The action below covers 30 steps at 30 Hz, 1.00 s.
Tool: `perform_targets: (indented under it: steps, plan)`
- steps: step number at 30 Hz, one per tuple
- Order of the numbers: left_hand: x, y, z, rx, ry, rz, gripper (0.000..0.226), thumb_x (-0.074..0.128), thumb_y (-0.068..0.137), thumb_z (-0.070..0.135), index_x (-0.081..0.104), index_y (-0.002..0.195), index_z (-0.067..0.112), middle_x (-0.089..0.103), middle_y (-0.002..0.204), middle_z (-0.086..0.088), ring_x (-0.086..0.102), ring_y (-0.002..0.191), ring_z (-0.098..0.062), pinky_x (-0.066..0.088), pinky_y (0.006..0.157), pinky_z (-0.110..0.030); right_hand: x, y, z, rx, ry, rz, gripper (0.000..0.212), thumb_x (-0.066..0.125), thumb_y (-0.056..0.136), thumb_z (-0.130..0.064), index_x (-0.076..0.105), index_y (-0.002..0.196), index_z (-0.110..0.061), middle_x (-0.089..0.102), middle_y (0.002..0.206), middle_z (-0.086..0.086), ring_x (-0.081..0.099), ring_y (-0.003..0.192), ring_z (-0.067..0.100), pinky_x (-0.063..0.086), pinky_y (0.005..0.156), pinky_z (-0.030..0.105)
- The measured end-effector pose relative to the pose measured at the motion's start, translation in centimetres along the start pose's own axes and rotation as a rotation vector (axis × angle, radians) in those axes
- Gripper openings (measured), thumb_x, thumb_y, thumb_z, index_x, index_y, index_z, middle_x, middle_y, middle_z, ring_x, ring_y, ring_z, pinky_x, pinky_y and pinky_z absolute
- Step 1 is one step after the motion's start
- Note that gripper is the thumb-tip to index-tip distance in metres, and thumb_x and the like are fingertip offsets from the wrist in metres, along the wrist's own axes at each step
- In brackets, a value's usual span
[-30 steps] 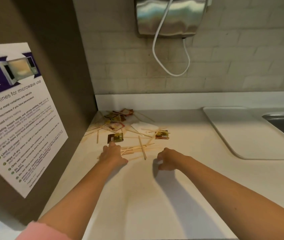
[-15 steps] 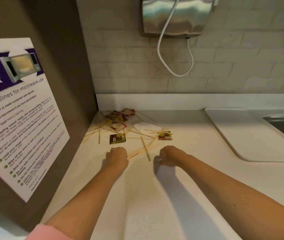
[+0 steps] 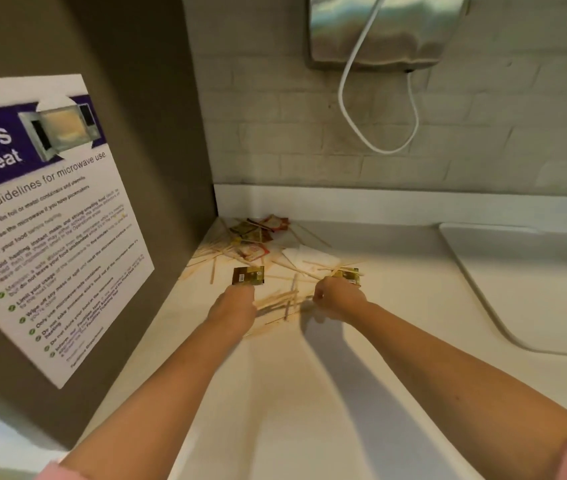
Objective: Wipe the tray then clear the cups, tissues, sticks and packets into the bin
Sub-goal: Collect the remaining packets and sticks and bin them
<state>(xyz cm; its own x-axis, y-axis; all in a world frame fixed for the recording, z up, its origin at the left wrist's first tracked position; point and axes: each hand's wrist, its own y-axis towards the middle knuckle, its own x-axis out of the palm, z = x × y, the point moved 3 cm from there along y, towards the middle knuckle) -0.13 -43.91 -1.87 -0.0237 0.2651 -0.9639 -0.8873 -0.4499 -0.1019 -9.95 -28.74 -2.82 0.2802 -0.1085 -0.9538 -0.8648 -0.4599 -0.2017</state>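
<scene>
Basically, wooden stir sticks [image 3: 277,299] lie loose on the table [image 3: 309,393] between your left hand [image 3: 235,304] and right hand [image 3: 339,296], near the foil packet [image 3: 248,275]. Both hands look curled; fingers hidden, so I can't tell what they hold. Sticks are light, stiff, slippery: rake them together, pinch mid-length.

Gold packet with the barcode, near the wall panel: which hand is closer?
Left. The left hand sits just below the gold packet, fingertips almost at its near edge. The right hand is off to the packet's right, across the loose sticks.
</scene>
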Motion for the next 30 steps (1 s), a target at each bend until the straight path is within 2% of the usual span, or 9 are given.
perform_targets:
  steps: [3, 8, 13, 17, 20, 22, 24, 28, 30]
  plan:
    - [-1.2, -0.2, 0.1, 0.020, 0.031, 0.003, 0.019, 0.044, 0.095, 0.011, 0.052, 0.112, 0.007, 0.058, 0.108, -0.015, 0.058, 0.095, -0.028, 0.046, 0.074, -0.035, 0.1, 0.7, -0.2, -0.010, 0.037, -0.002, 0.026, 0.062, 0.084, -0.014, 0.062, 0.109, -0.006, 0.065, 0.107, 0.011, 0.062, 0.099, 0.029, 0.044, 0.068, 0.027]
    - [-1.8, -0.6, -0.2, 0.094, 0.048, -0.030, 0.008, 0.041, 0.093, 0.007, 0.043, 0.093, 0.015, 0.053, 0.094, -0.009, 0.048, 0.076, -0.020, 0.029, 0.052, -0.025, 0.1, 1.3, -0.9, -0.069, 0.125, 0.085, 0.024, 0.055, 0.087, -0.011, 0.060, 0.110, -0.008, 0.063, 0.113, 0.012, 0.060, 0.102, 0.029, 0.048, 0.075, 0.033]
    - [-2.5, -1.0, -1.1, 0.134, -0.050, -0.159, 0.017, 0.038, 0.092, 0.004, 0.038, 0.084, 0.019, 0.049, 0.087, -0.006, 0.041, 0.073, -0.019, 0.028, 0.056, -0.025, -0.1, 2.2, -1.6, -0.195, 0.185, 0.180, 0.038, 0.048, 0.090, -0.002, 0.050, 0.123, -0.022, 0.052, 0.121, 0.010, 0.055, 0.107, 0.028, 0.050, 0.084, 0.039]
    - [-3.7, -1.2, -1.9, 0.135, -0.063, -0.205, 0.011, 0.036, 0.097, 0.009, 0.042, 0.094, 0.018, 0.047, 0.094, -0.004, 0.043, 0.081, -0.019, 0.030, 0.058, -0.026, 0.1, 3.2, -2.1, -0.315, 0.076, 0.148, 0.046, 0.045, 0.093, -0.003, 0.049, 0.133, -0.025, 0.047, 0.122, 0.011, 0.049, 0.115, 0.028, 0.046, 0.094, 0.038]
    - [-4.4, -1.3, -2.6, 0.109, -0.066, -0.202, 0.017, 0.034, 0.099, 0.013, 0.048, 0.107, 0.017, 0.045, 0.098, -0.002, 0.045, 0.086, -0.018, 0.032, 0.057, -0.022, 1.2, 3.3, -2.5, -0.409, -0.053, 0.071, 0.032, 0.052, 0.094, -0.014, 0.059, 0.125, -0.020, 0.048, 0.116, 0.009, 0.048, 0.114, 0.027, 0.044, 0.095, 0.035]
    - [-4.9, -1.4, -3.2, 0.085, -0.084, -0.174, 0.015, 0.033, 0.099, 0.013, 0.047, 0.103, 0.018, 0.046, 0.096, -0.002, 0.044, 0.085, -0.018, 0.032, 0.059, -0.025, 1.8, 3.3, -2.6, -0.439, -0.055, 0.064, 0.025, 0.055, 0.092, -0.019, 0.068, 0.113, -0.015, 0.045, 0.099, 0.004, 0.052, 0.110, 0.028, 0.043, 0.088, 0.030]
    - [-5.4, -1.5, -3.6, 0.066, -0.124, -0.116, 0.013, 0.034, 0.099, 0.012, 0.043, 0.094, 0.020, 0.047, 0.093, -0.002, 0.044, 0.085, -0.018, 0.031, 0.064, -0.027, 1.7, 3.2, -2.9, -0.452, -0.047, 0.078, 0.022, 0.057, 0.089, -0.016, 0.068, 0.108, -0.011, 0.043, 0.096, 0.003, 0.053, 0.108, 0.028, 0.042, 0.085, 0.029]
    - [-6.2, -1.3, -4.1, 0.023, -0.321, -0.012, 0.023, 0.036, 0.097, 0.007, 0.043, 0.078, 0.018, 0.046, 0.082, -0.003, 0.042, 0.075, -0.018, 0.029, 0.058, -0.027, 0.4, 2.8, -3.6, -0.472, -0.229, 0.019, 0.040, 0.050, 0.091, -0.020, 0.052, 0.130, -0.020, 0.045, 0.126, 0.006, 0.039, 0.123, 0.026, 0.038, 0.102, 0.038]
    - [-5.9, -1.1, -4.4, -0.027, -0.456, 0.006, 0.024, 0.036, 0.098, 0.009, 0.048, 0.079, 0.017, 0.045, 0.077, -0.002, 0.040, 0.066, -0.013, 0.029, 0.055, -0.026, 0.2, 2.9, -3.6, -0.481, -0.373, -0.015, 0.037, 0.047, 0.093, -0.020, 0.052, 0.129, -0.020, 0.046, 0.130, 0.006, 0.037, 0.125, 0.026, 0.034, 0.102, 0.039]
